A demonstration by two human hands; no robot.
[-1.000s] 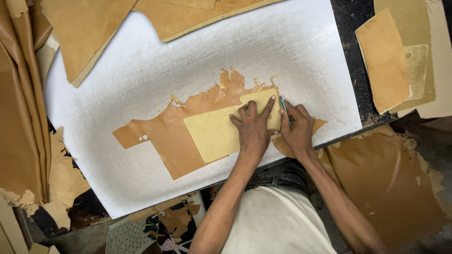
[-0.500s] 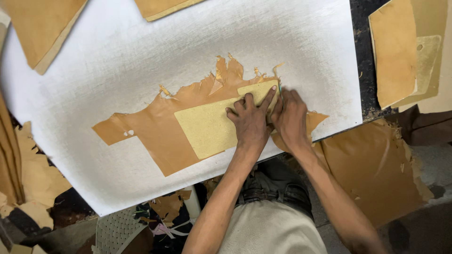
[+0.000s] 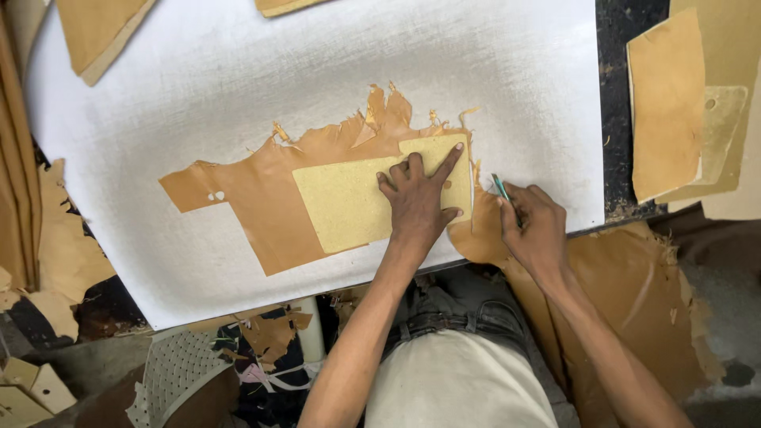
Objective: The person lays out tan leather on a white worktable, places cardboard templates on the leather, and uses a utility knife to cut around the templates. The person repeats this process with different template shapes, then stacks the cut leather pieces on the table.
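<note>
While my left hand [image 3: 416,202] presses flat on the yellow template [image 3: 349,202], fingers spread, my right hand [image 3: 535,226] has its grip closed around a thin green-handled knife [image 3: 501,188], just off the template's right edge. The template lies on the tan leather [image 3: 254,206], which rests on the white surface [image 3: 238,87]. In the head view, the leather already has a squared notch at its left end, so I judge some cutting is done; around the template it looks uncut, with ragged edges along the top. The blade tip is too small to make out, and I cannot tell whether it touches the leather. My palm hides part of the template. More leather pieces [image 3: 666,103] sit to the right, cut off by the frame.
</note>
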